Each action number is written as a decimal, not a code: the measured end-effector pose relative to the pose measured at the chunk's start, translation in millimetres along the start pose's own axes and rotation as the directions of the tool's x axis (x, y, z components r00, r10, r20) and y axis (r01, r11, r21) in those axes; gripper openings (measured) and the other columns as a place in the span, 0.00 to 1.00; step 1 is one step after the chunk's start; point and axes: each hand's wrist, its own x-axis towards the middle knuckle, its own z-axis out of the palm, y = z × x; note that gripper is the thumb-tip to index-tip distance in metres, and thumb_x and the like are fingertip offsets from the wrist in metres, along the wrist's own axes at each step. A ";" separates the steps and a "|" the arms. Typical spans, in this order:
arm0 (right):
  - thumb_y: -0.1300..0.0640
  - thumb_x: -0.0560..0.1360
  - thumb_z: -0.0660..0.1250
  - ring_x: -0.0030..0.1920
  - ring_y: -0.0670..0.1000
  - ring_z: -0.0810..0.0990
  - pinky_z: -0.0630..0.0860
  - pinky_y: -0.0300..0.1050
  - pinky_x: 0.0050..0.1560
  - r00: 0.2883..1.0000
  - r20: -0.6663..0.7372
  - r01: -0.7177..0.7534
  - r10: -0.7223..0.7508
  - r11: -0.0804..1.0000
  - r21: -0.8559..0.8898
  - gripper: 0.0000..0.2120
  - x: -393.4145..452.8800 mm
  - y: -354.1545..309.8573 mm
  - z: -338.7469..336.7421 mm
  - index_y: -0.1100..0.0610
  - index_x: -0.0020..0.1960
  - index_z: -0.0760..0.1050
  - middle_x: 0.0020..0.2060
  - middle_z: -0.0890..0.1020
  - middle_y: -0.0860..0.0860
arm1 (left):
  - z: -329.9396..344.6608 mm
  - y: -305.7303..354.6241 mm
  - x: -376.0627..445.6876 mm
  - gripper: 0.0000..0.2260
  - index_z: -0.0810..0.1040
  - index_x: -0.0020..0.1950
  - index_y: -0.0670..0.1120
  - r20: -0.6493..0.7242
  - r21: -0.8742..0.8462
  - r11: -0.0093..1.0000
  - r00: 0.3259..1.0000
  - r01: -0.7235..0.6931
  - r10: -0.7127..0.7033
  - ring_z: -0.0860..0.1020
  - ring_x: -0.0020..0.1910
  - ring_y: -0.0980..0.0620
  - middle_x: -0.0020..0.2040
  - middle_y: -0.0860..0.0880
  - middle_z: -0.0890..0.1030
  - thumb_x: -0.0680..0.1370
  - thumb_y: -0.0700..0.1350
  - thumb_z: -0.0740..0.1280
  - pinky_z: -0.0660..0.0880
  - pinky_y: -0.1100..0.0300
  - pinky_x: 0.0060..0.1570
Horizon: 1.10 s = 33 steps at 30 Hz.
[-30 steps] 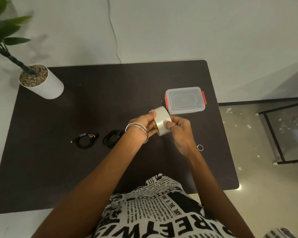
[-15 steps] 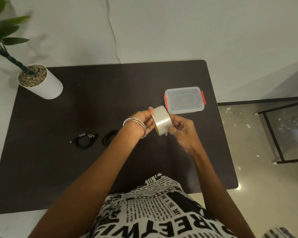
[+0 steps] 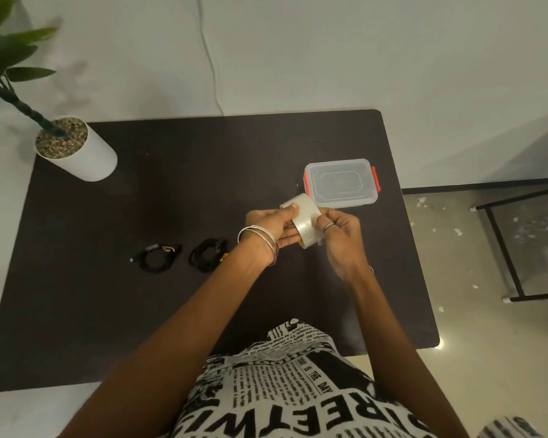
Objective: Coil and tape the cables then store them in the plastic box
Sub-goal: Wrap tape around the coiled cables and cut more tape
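Both hands held a tape roll (image 3: 302, 221) just before the closed plastic box (image 3: 342, 182): left hand (image 3: 274, 227) gripped it, right hand (image 3: 340, 235) pinched its surface. Two coiled cables (image 3: 157, 259) (image 3: 208, 259) lay well left of the box on the table (image 3: 108, 311).

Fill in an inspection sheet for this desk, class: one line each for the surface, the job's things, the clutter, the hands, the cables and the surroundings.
Surface: dark table, matte, rounded corners.
Job's things: tape roll held above the table; plastic box beyond it, lid on, red clips at both ends.
Clutter: potted plant at the far left corner.
Hands: left hand grips the roll; right hand pinches at the roll's outer face, ring on one finger.
Cables: two black coiled cables, left coil and right coil, lying apart on the table.
Surroundings: pale wall with a thin wire running down; black metal frame on the floor at right.
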 end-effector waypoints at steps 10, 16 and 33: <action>0.69 0.77 0.60 0.49 0.52 0.82 0.79 0.45 0.45 0.998 0.029 -0.065 0.064 0.998 0.017 0.12 2.7 7.4 -4.0 0.65 0.58 0.78 0.48 0.83 0.54 | -5.8 -1.9 4.4 0.07 0.77 0.45 0.41 -0.007 -0.024 0.998 0.999 0.050 -0.050 0.82 0.34 0.50 0.41 0.43 0.82 0.72 0.41 0.72 0.81 0.58 0.31; 0.68 0.76 0.63 0.52 0.53 0.82 0.78 0.49 0.55 0.990 0.055 -0.134 0.127 0.983 0.129 0.09 2.4 3.1 -3.1 0.63 0.53 0.80 0.49 0.84 0.53 | -6.3 -0.8 7.9 0.08 0.77 0.46 0.41 -0.026 -0.021 0.999 0.998 0.049 -0.050 0.82 0.35 0.51 0.45 0.43 0.82 0.72 0.42 0.73 0.81 0.59 0.32; 0.68 0.76 0.62 0.52 0.53 0.81 0.78 0.49 0.54 0.984 0.037 -0.181 0.177 0.960 0.215 0.11 -0.6 -5.4 -3.6 0.57 0.47 0.81 0.45 0.84 0.49 | -5.6 -1.0 9.2 0.08 0.77 0.45 0.44 -0.065 -0.011 0.998 0.996 0.062 -0.063 0.81 0.36 0.52 0.45 0.45 0.82 0.71 0.45 0.73 0.80 0.60 0.31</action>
